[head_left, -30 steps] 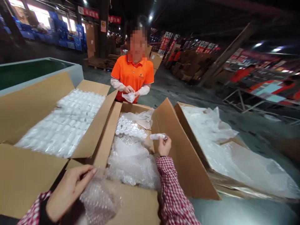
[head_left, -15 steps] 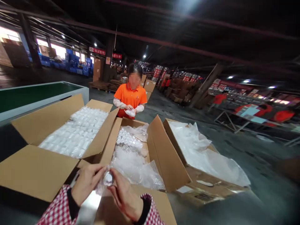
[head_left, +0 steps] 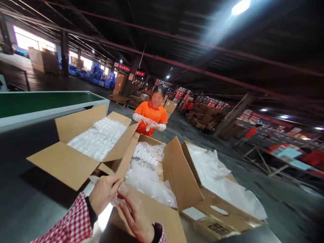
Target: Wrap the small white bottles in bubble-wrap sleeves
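My left hand and my right hand meet over the near flap of the middle carton. Both are closed on a small item in clear plastic wrap. Fingers cover most of it, so its shape cannot be made out now. Some clear film sticks out past my left hand. Just beyond, the open middle carton holds rows of small clear round pieces and crumpled plastic film. To the left, another open carton is packed with white wrapped pieces.
A third carton at right has plastic sheeting spilling over its side. A co-worker in an orange shirt stands behind the middle carton, hands together. A green conveyor belt runs at far left.
The view has swung left, so the scene sits further right. My hands have turned the wrapped item; its round, whitish end no longer shows. The co-worker's hands have shifted.
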Demonstrator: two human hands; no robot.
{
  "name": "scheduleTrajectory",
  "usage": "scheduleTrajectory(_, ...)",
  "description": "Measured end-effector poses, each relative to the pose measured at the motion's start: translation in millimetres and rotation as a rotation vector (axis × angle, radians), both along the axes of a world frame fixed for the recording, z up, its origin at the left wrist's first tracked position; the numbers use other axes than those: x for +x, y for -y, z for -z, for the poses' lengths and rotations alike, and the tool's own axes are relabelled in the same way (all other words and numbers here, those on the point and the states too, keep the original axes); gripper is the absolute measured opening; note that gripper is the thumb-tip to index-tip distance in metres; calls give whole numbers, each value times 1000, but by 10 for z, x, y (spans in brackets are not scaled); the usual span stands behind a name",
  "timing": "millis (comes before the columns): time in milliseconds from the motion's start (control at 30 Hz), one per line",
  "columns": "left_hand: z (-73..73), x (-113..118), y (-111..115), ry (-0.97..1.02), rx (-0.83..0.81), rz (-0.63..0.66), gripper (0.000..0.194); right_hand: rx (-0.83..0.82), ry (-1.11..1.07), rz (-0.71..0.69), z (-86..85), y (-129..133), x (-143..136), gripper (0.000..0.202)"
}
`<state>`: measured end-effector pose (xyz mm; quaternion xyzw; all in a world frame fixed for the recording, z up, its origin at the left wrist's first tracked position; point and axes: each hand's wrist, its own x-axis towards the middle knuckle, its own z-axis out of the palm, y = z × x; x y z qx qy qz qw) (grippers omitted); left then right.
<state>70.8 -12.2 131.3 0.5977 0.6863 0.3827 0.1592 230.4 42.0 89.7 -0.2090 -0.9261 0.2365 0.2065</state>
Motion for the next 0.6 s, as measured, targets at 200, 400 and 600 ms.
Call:
scheduleTrajectory(200,-72,-131,121,-57,18,10,41,281,286,35,76,117,-29,58)
scheduleTrajectory(400,84,-377,138,-62,-23,67,35,291,631,129,10,188,-441,32)
scheduleTrajectory(600,-106,-814,282,436,-160,267,43,77,114,69,-204,157,-433,30)
